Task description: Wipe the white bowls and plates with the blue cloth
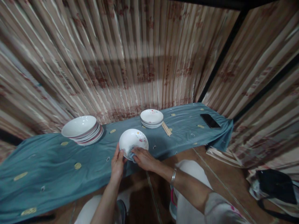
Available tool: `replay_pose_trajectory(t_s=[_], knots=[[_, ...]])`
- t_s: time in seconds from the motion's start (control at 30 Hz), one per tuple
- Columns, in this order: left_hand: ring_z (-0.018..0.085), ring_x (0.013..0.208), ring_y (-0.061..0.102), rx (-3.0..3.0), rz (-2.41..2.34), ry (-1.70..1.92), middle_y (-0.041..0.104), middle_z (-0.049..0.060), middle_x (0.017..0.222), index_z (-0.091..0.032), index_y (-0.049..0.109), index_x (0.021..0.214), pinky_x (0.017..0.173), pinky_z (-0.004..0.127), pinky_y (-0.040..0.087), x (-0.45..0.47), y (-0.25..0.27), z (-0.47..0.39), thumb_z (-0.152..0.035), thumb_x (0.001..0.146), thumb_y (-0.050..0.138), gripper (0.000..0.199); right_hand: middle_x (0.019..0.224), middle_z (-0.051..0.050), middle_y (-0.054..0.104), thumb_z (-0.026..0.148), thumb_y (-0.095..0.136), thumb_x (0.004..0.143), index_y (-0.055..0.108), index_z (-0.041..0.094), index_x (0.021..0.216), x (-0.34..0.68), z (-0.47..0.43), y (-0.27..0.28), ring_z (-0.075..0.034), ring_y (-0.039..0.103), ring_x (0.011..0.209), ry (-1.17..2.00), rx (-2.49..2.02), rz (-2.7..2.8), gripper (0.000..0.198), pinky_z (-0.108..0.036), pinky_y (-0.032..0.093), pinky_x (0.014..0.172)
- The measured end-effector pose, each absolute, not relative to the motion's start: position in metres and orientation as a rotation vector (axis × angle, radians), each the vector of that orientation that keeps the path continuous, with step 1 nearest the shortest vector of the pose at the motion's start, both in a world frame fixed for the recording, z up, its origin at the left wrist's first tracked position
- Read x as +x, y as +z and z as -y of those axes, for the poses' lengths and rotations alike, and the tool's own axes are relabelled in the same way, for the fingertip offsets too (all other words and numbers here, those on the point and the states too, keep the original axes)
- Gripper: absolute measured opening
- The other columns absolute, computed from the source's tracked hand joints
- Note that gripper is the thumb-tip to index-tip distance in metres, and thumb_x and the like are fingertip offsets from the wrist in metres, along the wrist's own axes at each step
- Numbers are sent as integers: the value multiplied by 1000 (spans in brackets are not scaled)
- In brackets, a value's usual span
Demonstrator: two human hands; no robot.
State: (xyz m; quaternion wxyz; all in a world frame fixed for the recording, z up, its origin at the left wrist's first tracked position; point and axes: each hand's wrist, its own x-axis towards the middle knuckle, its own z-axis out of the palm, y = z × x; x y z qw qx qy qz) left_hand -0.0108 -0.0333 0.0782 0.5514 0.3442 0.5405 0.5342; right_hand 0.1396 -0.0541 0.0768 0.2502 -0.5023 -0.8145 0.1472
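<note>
A white plate (129, 139) with a flower pattern on its right side is tilted toward me above the table's front edge. My left hand (118, 161) grips its lower left rim, thumb on the face and fingers behind. In my right hand (142, 158) is a bunched light-blue cloth (132, 154), pressed on the plate's lower part; much of the cloth is hidden by the fingers. A stack of similar plates (151, 117) stands behind to the right, with several wooden chopsticks (166, 128) lying beside it. To the left is a taller, leaning stack of white bowls (80, 127).
A blue-green cloth with yellow motifs covers the long table (93, 161). A black phone (210, 120) lies at its right end. Patterned curtains (144, 62) hang close behind, crossed by a dark frame bar (224, 53). On the floor at right sits a black bag (277, 186).
</note>
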Motion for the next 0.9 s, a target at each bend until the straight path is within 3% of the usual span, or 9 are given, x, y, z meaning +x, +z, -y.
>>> replay_pose_trajectory(t_s=[0.13,0.23,0.3,0.53,0.8,0.9], knots=[[26,121,57,898,-1268,1269,54,7,142,-27,51,138,93,37,52,-14,74,32,-45,84,59,57,136,-12,55,20,40,95,55,15,127,125,54,83,-20,49,129,538,-1218,2074,36,-35,38,111],[23,136,43,974,-1229,1338,50,5,145,-24,60,129,109,34,37,-14,74,32,-45,87,56,47,147,-13,44,29,40,96,45,14,138,114,53,90,-21,38,138,599,-1225,2004,45,-38,32,116],[22,138,39,955,-1185,1343,49,4,146,-24,61,128,112,33,33,-11,77,34,-44,88,54,45,153,-14,33,33,39,96,36,12,144,108,51,96,-22,29,143,619,-1264,1983,52,-40,28,118],[28,123,56,762,-1148,1256,51,10,144,-26,51,138,91,38,53,-1,92,42,-41,88,56,52,159,-16,15,33,34,98,25,8,149,108,31,106,-23,15,147,708,-1372,2006,58,-40,21,120],[26,110,65,693,-1084,1246,55,16,139,-21,45,141,81,37,58,3,96,43,-37,90,53,54,160,-19,1,60,29,95,12,11,153,125,17,100,-28,-3,148,963,-1550,2046,77,-54,5,118],[25,103,68,703,-1059,1254,62,18,130,-18,42,143,78,37,58,2,95,42,-39,91,52,57,159,-20,6,65,24,93,16,10,152,136,11,95,-28,0,148,972,-1658,2015,81,-54,6,117]])
